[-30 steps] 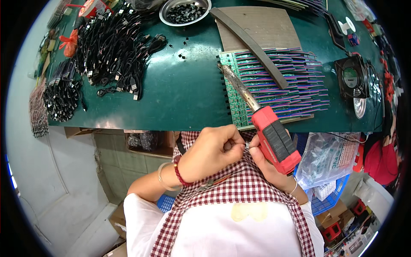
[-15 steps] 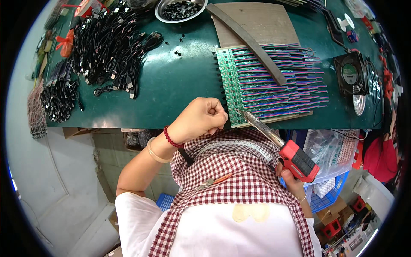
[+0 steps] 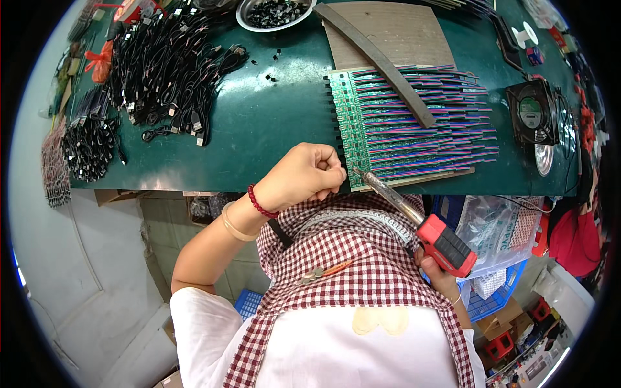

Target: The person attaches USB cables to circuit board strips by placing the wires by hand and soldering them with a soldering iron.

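My left hand [image 3: 309, 173] is closed in a pinch at the near left corner of a panel of green circuit boards [image 3: 352, 126]. Whatever its fingertips hold is hidden or too small to name. My right hand [image 3: 438, 271] grips a red and black soldering iron [image 3: 446, 244], whose metal tip points at the panel's near left end, close to my left fingers. Bundles of blue, red and black wires [image 3: 427, 149] run rightward from the boards. Small black parts line the panel's left edge. A bent grey bar [image 3: 381, 64] lies across the wires.
On the green table [image 3: 272, 116] a heap of black cables [image 3: 168, 71] lies at left. A metal bowl [image 3: 242, 16] of small black parts stands at the back, with several loose parts nearby. A brown board [image 3: 394, 32] sits under the bar. A black fan [image 3: 532, 111] stands at right.
The soldering iron has shifted slightly left, its tip moving nearer my left fingers and the panel's left edge. My left hand has barely moved and stays pinched.
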`<state>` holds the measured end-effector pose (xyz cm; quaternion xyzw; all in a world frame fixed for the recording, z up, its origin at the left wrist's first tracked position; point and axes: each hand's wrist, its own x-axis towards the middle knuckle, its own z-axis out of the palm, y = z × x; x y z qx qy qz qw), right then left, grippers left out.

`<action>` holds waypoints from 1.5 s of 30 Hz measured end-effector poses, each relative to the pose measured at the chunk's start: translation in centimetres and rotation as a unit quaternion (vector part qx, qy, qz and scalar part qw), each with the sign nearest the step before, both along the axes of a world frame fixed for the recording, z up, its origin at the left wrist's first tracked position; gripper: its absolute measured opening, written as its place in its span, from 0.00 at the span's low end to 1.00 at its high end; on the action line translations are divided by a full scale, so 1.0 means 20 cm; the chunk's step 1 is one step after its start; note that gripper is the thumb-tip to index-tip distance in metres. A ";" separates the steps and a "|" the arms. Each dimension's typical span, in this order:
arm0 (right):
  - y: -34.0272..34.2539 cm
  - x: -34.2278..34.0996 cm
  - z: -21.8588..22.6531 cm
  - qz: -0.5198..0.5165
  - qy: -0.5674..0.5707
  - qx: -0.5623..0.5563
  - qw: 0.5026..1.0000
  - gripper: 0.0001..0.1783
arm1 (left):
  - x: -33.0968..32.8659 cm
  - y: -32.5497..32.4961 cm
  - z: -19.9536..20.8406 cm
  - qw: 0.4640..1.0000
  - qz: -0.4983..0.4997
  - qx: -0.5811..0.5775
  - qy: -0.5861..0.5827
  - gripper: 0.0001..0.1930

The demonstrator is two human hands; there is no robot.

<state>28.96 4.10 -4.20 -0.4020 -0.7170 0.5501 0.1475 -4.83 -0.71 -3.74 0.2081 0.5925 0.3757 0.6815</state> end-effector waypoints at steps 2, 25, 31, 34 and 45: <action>0.00 0.02 -0.02 0.005 -0.002 -0.006 1.000 0.14 | 0.00 0.00 0.00 1.000 0.003 0.000 0.002 0.07; -0.01 0.04 0.00 -0.026 0.030 -0.012 0.999 0.13 | 0.02 -0.01 0.00 0.999 0.009 0.012 0.034 0.07; 0.00 -0.04 0.11 -0.074 0.111 -0.167 0.977 0.17 | -0.11 0.01 0.11 0.953 -0.087 0.118 0.265 0.08; 0.02 -0.08 0.12 -0.093 0.171 -0.160 0.968 0.23 | -0.32 0.08 0.00 0.761 0.051 0.177 0.623 0.12; 0.07 -0.23 0.13 -0.080 0.244 -0.087 0.963 0.27 | -0.24 0.07 0.07 0.849 0.037 0.221 0.478 0.03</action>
